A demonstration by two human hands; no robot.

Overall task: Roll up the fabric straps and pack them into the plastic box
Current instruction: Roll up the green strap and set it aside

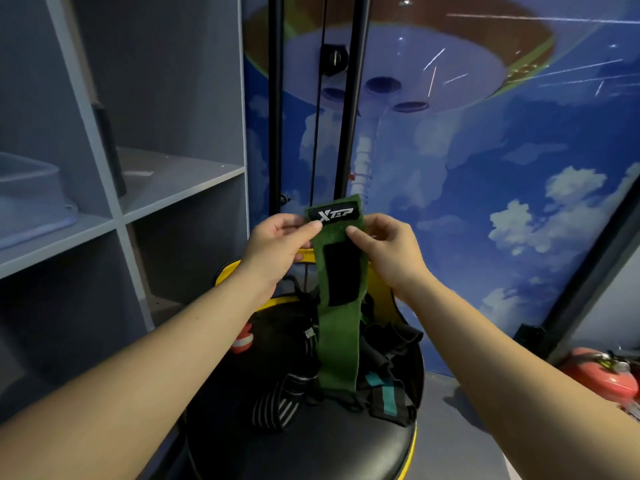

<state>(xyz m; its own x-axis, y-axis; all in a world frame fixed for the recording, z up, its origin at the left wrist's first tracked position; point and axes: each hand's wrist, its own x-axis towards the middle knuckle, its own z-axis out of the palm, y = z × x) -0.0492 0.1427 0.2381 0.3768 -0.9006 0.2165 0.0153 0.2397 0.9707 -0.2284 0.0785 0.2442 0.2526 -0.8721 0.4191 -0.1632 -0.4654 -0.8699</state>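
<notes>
Seat: black round padded stool with a yellow rim (311, 452), nearest the camera, beneath both forearms.
Loose straps: black-and-white striped elastic strap (277, 407) and black strap with a teal band (389, 400) lie heaped on the stool; more dark straps are tangled between them.
Green strap: long dark green fabric strap (337, 341) hangs unrolled, its lower end reaching the heap; a black fastening patch sits below the top end.
Label: black tag with white lettering "XTEP" at the strap's top end.
Left hand (277, 247): thumb and fingers pinch the green strap's top left edge.
Right hand (388, 251): thumb and fingers pinch the top right edge.
Box: clear plastic box (31, 199) stands on the grey shelving unit (180, 188), far left, well apart from the straps.
Floor: red fire extinguisher (602, 375) lies at right.
Backdrop: blue sky-and-cloud mural (502, 168).
</notes>
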